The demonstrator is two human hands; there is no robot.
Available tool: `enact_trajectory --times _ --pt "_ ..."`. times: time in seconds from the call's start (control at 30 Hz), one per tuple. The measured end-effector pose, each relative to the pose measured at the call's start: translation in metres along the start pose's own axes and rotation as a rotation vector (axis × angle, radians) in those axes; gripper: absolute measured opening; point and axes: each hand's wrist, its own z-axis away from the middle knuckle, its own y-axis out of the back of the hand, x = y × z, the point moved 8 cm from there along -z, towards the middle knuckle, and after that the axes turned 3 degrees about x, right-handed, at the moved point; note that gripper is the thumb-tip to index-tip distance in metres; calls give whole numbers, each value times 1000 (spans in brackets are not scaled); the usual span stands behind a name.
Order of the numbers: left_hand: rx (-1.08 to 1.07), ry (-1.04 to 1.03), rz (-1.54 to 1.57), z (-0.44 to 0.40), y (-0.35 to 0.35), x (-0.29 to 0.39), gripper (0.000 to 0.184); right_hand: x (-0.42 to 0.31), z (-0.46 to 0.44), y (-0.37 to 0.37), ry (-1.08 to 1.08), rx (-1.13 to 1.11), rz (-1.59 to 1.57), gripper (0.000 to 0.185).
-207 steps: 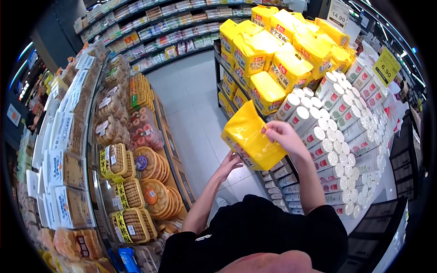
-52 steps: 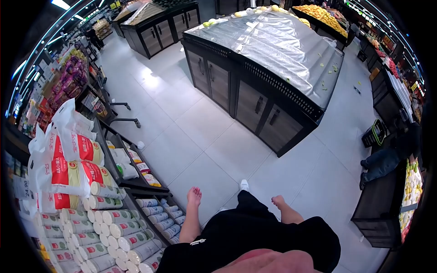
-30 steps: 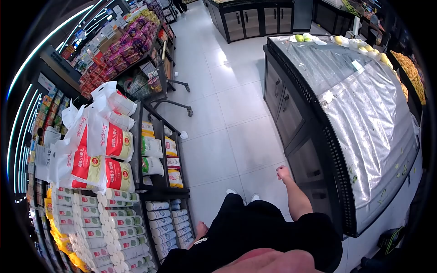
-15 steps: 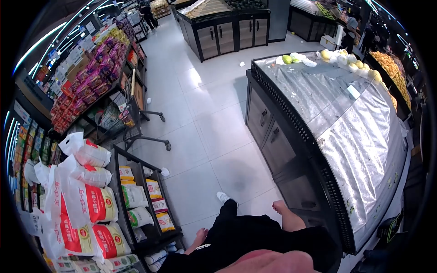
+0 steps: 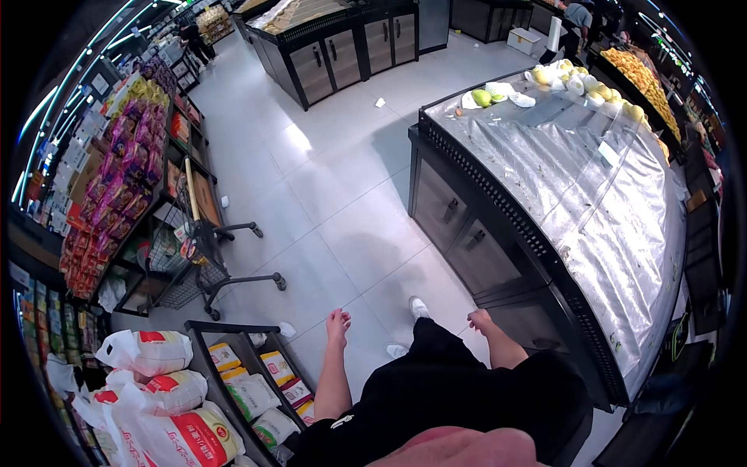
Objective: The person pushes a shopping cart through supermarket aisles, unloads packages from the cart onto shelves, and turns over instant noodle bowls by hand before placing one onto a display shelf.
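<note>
My left hand (image 5: 338, 325) hangs over the tiled floor, empty, with its fingers loosely bent and a little apart. Close to it is the black shelf rack (image 5: 222, 381) with packed bags. My right hand (image 5: 480, 321) hangs beside the wood-fronted cabinet of the produce stand (image 5: 498, 261). Its small fingers are slightly curled, and nothing shows in them. Neither hand appears to touch anything. Below, my white shoes (image 5: 419, 307) are on the floor in mid-stride.
A shopping cart (image 5: 198, 265) stands at the left beside shelves of purple snack packs (image 5: 128, 167). White and red flour bags (image 5: 175, 424) are stacked at lower left. Green fruit (image 5: 482, 98) and wrapped yellow fruit lie on the stand. Another stand (image 5: 342, 47) is ahead; people (image 5: 577, 19) are farther back.
I have stepped forward and the view has turned slightly right. My left hand has swung up and forward, away from the rack; the flour bags slid lower in view.
</note>
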Motion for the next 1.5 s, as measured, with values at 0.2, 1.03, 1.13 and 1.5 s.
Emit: enact_trajectory --times 0.2,1.03,1.13,1.5 --pt "245 338 59 8 68 -80 25 -21 -63 -37 -226 -203 -14 17" --pt "916 -889 117 -103 173 469 12 -620 -151 -307 562 -618 217 23" --pt "839 -919 -145 -176 194 577 20 -530 -193 -260 388 -402 118 20" --pt "496 -350 -382 -331 199 581 42 -248 -126 -155 -284 -80 -13 21"
